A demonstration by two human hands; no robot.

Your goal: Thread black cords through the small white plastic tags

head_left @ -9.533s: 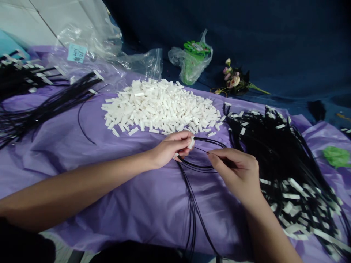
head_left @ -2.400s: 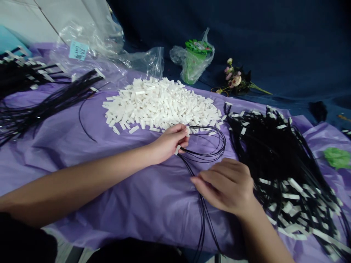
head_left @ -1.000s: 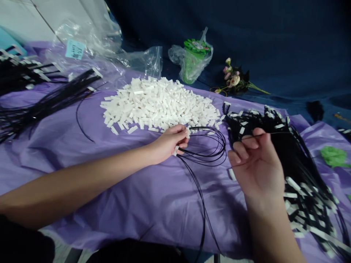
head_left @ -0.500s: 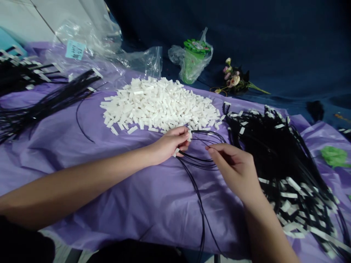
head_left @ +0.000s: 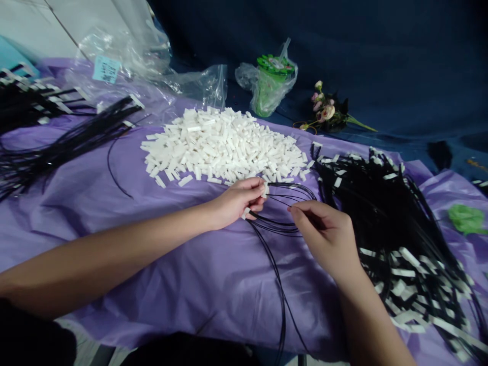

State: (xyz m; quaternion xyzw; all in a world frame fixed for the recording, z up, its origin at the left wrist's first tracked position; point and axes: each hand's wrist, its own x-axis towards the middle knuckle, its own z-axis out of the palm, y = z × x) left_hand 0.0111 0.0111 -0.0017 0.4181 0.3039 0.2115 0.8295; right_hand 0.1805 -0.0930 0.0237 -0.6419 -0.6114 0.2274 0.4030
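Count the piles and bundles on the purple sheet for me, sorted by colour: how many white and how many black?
White: 1, the heap of white blocks.
Black: 3, the cord bundle at far left, the tagged cord pile at right, and the looped cords held between left hand and right hand.
Total: 4

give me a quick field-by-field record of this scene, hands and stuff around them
left hand: pinching a small white piece together with looped black cords
right hand: fingertips pinching one thin black cord end, close to the left hand
surface: purple sheet
behind hands: heap of white pieces
right side: big pile of black cords with white pieces on them
left side: bundle of bare black cords
far edge: clear plastic bags, green cup in a bag, small flower sprig
backdrop: dark blue cloth
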